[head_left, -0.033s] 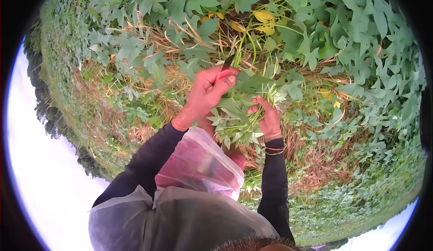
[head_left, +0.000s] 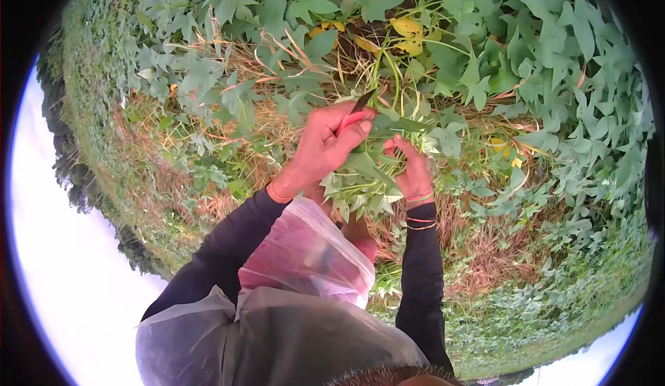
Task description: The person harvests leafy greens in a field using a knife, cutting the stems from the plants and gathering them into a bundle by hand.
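In my left hand is a small knife with a red handle and a dark blade, its fingers closed around the handle. The blade points up and to the right, by green vine stems that rise from the plants. To the right, my right hand is curled around a bunch of leafy vine cuttings. Lobed leaves of the bunch hang down between both hands. Leaves partly hide the right fingertips, and whether the blade touches a stem is hard to tell.
Dense green vines spread across the far side and right. Yellow leaves show beyond the knife. Dry straw lies between the plants. Clear plastic sheeting covers my front and lap, below the hands.
My left hand has shifted slightly right with the knife, its blade now tilted more to the right. My right hand has moved slightly away from me with the cuttings.
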### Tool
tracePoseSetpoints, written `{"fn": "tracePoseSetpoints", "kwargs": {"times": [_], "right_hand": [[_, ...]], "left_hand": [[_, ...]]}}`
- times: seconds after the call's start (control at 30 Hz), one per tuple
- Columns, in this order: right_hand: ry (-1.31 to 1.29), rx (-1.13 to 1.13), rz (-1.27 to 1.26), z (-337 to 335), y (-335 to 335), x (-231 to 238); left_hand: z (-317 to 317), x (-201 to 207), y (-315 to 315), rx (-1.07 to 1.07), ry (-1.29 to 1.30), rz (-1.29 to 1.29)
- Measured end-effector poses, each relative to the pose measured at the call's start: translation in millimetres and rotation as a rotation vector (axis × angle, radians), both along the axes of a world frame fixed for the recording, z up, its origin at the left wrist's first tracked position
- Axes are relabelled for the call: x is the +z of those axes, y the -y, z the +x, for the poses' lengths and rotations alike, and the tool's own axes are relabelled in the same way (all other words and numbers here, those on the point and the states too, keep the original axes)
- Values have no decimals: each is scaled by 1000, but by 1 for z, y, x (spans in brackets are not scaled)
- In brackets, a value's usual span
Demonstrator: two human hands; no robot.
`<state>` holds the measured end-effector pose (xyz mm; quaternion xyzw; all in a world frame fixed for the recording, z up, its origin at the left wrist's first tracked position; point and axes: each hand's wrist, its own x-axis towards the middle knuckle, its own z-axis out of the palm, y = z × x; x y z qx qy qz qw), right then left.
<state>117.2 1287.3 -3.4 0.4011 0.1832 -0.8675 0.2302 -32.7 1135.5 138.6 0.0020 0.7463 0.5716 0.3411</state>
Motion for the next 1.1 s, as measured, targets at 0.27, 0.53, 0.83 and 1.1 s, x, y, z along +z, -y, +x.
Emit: {"fn": "tracePoseSetpoints", "kwargs": {"times": [0.27, 0.53, 0.83, 1.1], "right_hand": [[-2, -327, -347, -157, -8, -52], [39, -56, 0, -118, -20, -49], [-109, -39, -330, -146, 9, 0], [52, -671, -472, -200, 47, -51]], "left_hand": [[12, -16, -25, -402, -299, -29], [-18, 3, 0, -477, -278, -110], [-107, 26, 72, 711, 333, 390], [-17, 7, 73, 300, 390, 92]]}}
